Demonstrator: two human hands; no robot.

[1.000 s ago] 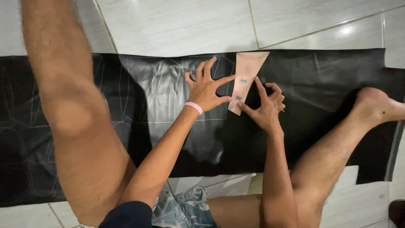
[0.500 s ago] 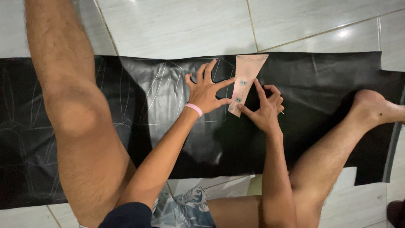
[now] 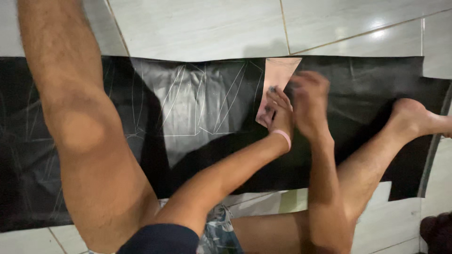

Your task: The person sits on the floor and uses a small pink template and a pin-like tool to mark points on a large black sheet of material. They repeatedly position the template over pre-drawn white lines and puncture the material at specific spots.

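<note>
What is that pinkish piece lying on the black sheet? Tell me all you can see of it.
The pinkish piece is a flat, thin template that looks like card or stiff paper, wide at the top edge and tapering downward. It lies flat on the black sheet, its top edge near the sheet's far border, beside white lines drawn on the sheet. The left hand presses its lower part, hiding that end; the right hand, blurred, is at its right edge. Small dark marks show near the fingers.
</note>
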